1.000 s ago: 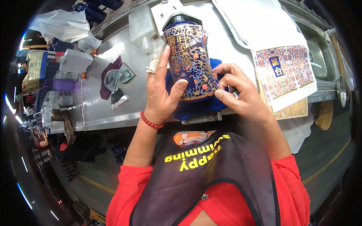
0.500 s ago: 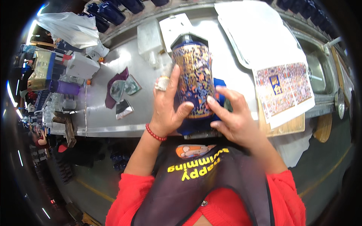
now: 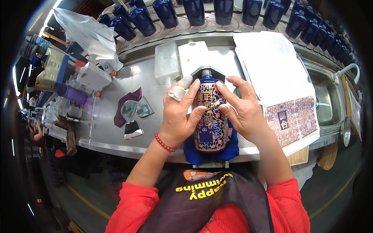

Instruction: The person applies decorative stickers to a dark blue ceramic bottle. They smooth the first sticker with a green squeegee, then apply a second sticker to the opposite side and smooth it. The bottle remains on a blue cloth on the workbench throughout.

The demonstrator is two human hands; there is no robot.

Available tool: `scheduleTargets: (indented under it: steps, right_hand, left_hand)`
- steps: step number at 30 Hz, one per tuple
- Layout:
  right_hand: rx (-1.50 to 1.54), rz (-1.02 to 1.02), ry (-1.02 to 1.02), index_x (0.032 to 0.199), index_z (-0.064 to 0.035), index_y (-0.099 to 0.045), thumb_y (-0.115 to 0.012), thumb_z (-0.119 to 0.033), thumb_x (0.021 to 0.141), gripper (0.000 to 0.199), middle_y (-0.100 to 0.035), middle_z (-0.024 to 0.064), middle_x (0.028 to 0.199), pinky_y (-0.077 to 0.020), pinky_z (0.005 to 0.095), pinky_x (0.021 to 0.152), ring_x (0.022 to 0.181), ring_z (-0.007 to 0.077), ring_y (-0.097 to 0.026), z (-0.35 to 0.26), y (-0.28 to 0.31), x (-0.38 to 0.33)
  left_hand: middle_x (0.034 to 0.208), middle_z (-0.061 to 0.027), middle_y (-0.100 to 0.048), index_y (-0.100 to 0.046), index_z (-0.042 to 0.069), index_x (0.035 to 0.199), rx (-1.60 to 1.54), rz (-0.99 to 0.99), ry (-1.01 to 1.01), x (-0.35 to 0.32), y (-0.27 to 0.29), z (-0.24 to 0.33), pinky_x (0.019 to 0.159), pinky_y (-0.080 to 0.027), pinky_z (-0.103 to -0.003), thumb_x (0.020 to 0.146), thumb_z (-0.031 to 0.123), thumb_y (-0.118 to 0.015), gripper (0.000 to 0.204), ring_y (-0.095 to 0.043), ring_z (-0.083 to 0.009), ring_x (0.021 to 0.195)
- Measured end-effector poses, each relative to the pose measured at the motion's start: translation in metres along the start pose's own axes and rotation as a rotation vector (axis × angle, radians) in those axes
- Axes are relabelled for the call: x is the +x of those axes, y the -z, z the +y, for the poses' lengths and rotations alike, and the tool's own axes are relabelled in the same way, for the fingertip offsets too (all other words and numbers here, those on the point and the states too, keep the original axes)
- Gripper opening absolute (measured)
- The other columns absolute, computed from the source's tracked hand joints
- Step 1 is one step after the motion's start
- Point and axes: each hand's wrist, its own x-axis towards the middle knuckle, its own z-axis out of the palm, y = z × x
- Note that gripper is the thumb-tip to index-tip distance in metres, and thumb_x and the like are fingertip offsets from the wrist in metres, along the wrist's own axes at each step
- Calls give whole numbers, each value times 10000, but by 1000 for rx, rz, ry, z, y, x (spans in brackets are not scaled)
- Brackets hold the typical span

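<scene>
At centre frame I see a dark blue bottle (image 3: 210, 120) with ornate gold decoration lying on a blue cloth pad (image 3: 211, 151) over the steel table (image 3: 112, 97). Left hand (image 3: 179, 114) wraps its nine o'clock side; right hand (image 3: 243, 110) presses fingers on its three o'clock side. Purple rag (image 3: 126, 106) at nine o'clock.

The bottle (image 3: 210, 116), held up close to the camera a second ago, now lies lower on the blue cloth (image 3: 211, 149) at the bench edge, its neck pointing away from the person. The left hand (image 3: 179, 114) has shifted from wrapping the bottle's side to resting fingers across its upper front. The right hand (image 3: 243, 110) has moved from the bottle's lower right to press fingertips near its shoulder.
</scene>
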Motion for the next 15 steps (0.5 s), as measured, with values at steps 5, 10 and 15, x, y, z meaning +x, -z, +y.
scheduleTargets:
  steps: [5,10,15]
  right_hand:
    - [-40,-10,6,1333,-72,-639,-720,-216,910,454,-524,215,1357,-423,473,1055,1248,405,-500,1,-1,4]
    - [-83,-7,13,1343,-77,-638,-728,-221,903,472,-531,209,1348,-426,469,1053,1239,399,-505,0,0,6]
    - [-71,-62,26,1408,-111,-610,-711,-222,923,508,-512,205,1406,-429,464,1057,1255,397,-498,-2,2,8]
  left_hand:
    - [1325,-225,-607,-568,8,1421,-49,15,20,-3,-5,-1,1128,-323,-499,992,456,-601,621,-534,-402,1243]
    - [1344,-214,-597,-567,37,1432,-60,20,22,-3,-5,-1,1132,-307,-523,992,463,-598,613,-533,-387,1248]
    - [1366,-194,-583,-562,84,1451,16,-25,-4,-3,-3,-2,1143,-267,-567,998,485,-575,606,-527,-378,1261]
